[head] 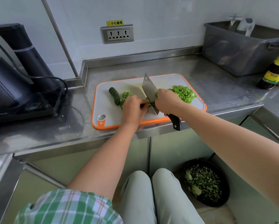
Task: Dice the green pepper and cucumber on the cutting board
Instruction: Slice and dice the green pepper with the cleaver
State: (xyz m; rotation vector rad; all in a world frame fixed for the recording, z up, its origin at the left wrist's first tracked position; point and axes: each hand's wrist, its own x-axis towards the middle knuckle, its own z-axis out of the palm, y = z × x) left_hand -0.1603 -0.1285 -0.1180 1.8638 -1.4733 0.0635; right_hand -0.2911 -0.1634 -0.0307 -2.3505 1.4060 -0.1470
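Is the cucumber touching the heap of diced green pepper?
Apart. The head view shows bare cutting board and the cleaver between the cucumber and the diced pepper heap.

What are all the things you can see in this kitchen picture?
cutting board: one, white, orange rim, on steel counter
cleaver: one, silver blade, black handle, mid-board
cucumber: one, dark green, board's left
pepper pieces: few, green, beside cucumber and at blade
diced pepper: one pile, light green, board's right
kettle: one, black, far left
wall socket: one, grey, on wall
tub: one, grey, back right
bottle: one, dark, yellow label, far right
bin: one, black, on floor, green scraps inside
left hand: one, holds one of the pepper pieces at the blade
right hand: one, grips the cleaver handle
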